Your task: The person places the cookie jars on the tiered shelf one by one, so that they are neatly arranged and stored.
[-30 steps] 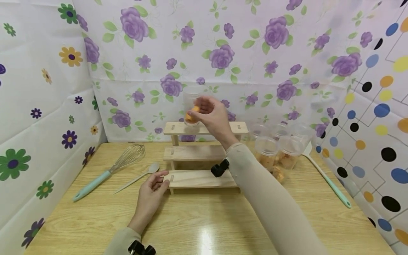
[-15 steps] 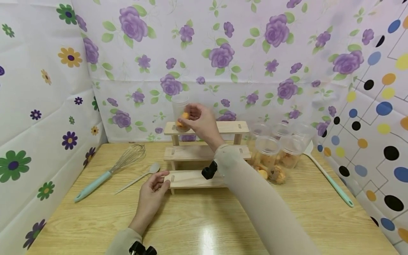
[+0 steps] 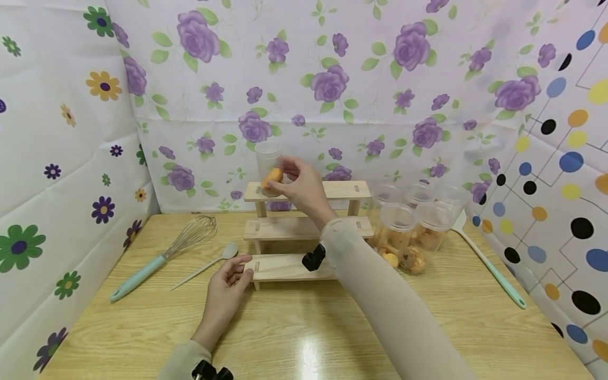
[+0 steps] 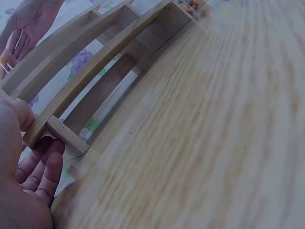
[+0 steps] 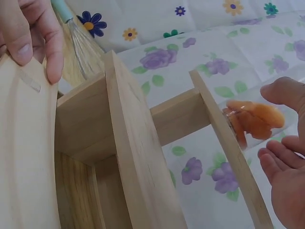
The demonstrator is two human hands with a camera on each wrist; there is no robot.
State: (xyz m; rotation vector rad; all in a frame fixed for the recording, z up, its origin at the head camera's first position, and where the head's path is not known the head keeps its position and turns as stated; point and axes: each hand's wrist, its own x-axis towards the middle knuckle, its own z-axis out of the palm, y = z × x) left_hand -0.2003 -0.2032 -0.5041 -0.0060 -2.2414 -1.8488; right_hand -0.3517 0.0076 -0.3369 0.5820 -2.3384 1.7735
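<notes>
A three-tier wooden shelf rack [image 3: 285,228] stands on the table. My left hand [image 3: 225,287] grips the left end of its lowest tier; in the left wrist view the thumb lies over the board and the fingers curl beneath. At the left end of the top tier a clear plastic jar [image 3: 267,154] stands upright, with orange pieces [image 5: 259,117] low inside. My right hand [image 3: 304,186] is around that jar, thumb on the near side and fingers on the far side. The right wrist view shows the jar's base at the top board.
Several clear jars [image 3: 398,226] with orange and brown contents stand close together right of the rack. A white-headed utensil with a mint handle [image 3: 494,274] lies farther right. On the left lie a whisk [image 3: 163,257] and a pale spoon [image 3: 230,250]. Patterned cloth hangs behind.
The right hand has moved the jar left and down onto the top tier's left end. Over the last half second the hand barely moves. The left hand keeps its hold.
</notes>
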